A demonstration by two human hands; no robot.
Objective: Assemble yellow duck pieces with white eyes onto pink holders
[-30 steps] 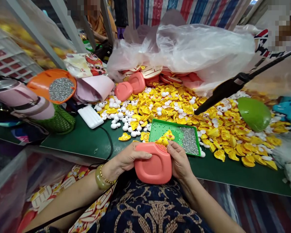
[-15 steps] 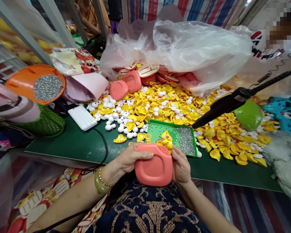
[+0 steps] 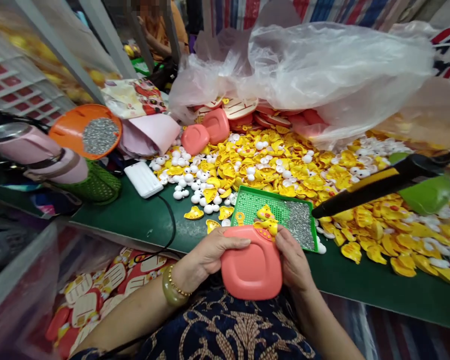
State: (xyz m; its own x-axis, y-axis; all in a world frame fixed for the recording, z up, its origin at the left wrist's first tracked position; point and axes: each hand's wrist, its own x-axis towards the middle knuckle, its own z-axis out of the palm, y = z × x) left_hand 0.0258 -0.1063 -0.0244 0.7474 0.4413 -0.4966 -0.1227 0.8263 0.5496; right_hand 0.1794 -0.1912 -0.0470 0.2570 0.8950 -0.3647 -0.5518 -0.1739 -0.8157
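Both hands grip a pink plastic case (image 3: 252, 267) held just in front of the green tray (image 3: 253, 204), above the person's lap. The left hand (image 3: 213, 250) is closed on the case's left edge with the thumb laid across its top. The right hand (image 3: 294, 257) clasps the right edge, its fingertips pressing a small yellow duck piece (image 3: 269, 226) against the upper corner, at the tray's near rim. The likely risk is that this piece, held only by fingertip pressure, slips or seats crooked and drops among the screws (image 3: 302, 225) in the tray's right half, or into the yellow parts heap (image 3: 285, 170) behind the tray. A black hanging tool (image 3: 375, 187) juts in to the tray's right, where a raised hand could knock it.
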